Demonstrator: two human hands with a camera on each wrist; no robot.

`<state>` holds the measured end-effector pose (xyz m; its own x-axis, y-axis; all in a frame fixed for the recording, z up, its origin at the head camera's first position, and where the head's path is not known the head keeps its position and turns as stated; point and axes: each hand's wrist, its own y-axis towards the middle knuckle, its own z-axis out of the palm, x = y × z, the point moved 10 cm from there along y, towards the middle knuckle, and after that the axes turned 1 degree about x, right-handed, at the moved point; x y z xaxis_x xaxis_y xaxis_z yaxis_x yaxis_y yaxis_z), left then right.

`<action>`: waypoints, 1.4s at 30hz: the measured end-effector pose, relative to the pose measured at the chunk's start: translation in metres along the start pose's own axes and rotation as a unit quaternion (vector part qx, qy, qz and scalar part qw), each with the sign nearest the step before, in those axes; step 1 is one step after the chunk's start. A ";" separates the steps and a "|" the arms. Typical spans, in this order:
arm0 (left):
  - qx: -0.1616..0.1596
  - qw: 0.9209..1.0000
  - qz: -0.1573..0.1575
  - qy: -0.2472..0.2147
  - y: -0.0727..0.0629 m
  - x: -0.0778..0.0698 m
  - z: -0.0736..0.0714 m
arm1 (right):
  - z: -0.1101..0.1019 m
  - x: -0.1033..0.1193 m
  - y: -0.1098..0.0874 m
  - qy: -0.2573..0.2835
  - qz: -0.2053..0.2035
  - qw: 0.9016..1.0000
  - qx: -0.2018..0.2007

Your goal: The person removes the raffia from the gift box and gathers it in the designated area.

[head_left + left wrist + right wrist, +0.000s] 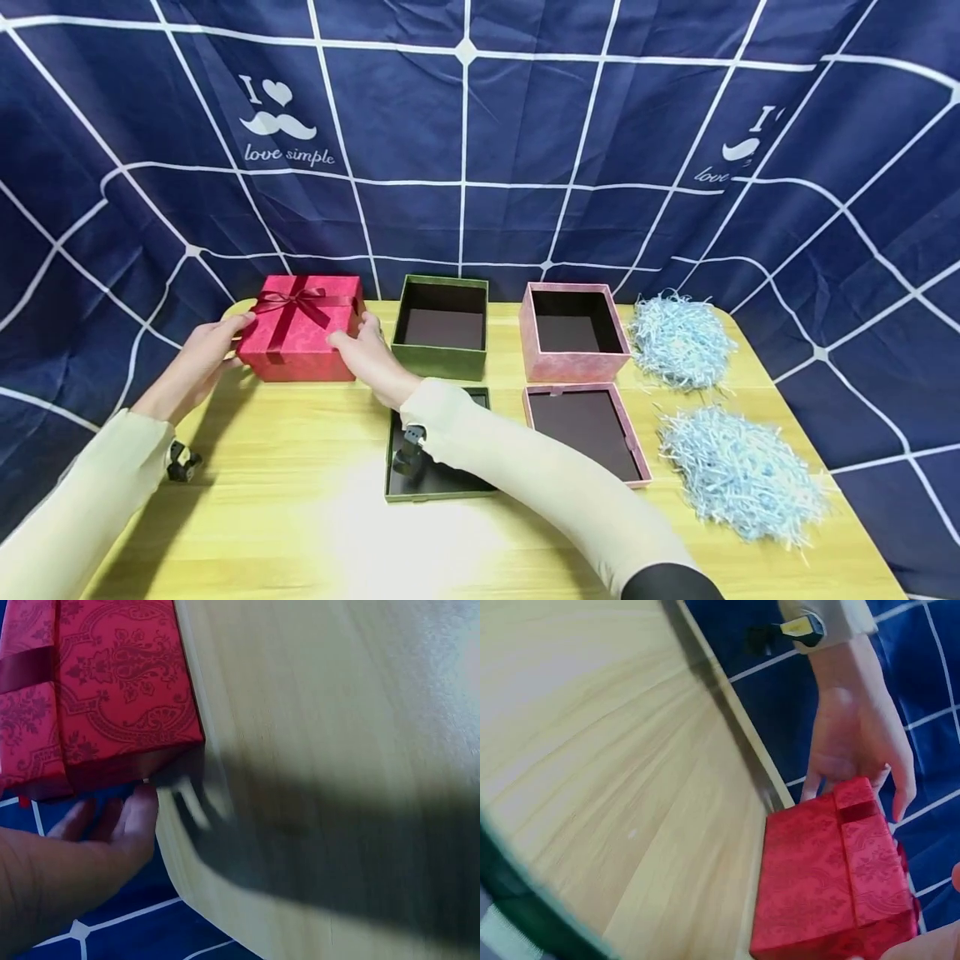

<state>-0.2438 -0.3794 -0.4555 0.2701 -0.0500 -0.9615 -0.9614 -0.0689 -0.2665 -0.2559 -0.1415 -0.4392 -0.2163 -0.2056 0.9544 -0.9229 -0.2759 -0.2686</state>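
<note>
The left hand (202,354) and right hand (375,354) are set apart, one on each side of the red gift box (318,342), which is located at the far left corner of the table (285,483). Left hand: fingers spread and loosely extended along the box's left side. Right hand: thumb and index finger separated at the box's right front corner; the curl of its remaining fingers cannot be told. A dark red bow (298,302) is fitted across the lid. The green box (442,364) stands upright and uncovered just beside the right hand; the green lid (438,483) lies in front, partly covered by the right sleeve (555,483). Further right: pink box (577,367), pink lid (577,421), rear paper-shred pile (682,342) and front paper-shred pile (742,475). A blue curtain (420,117) bounds the rear and both sides. Wood surface extends from the red gift box toward the near side.
</note>
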 end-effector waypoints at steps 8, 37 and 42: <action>0.002 1.000 -0.002 0.020 0.004 0.000 0.007 | 0.001 -0.008 0.012 0.060 0.002 0.998 -0.024; 0.013 1.000 -0.006 -0.022 -0.004 -0.008 0.004 | -0.006 -0.003 0.008 0.008 0.000 0.999 -0.039; 0.018 0.999 0.000 -0.046 -0.002 -0.008 0.003 | -0.006 -0.001 0.007 -0.007 0.014 0.999 -0.050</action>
<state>-0.2441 -0.3753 -0.4470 0.2653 0.0425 -0.9632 -0.9632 -0.0333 -0.2668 -0.2638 -0.1375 -0.4416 -0.2381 -0.2257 0.9446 -0.9439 -0.1755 -0.2798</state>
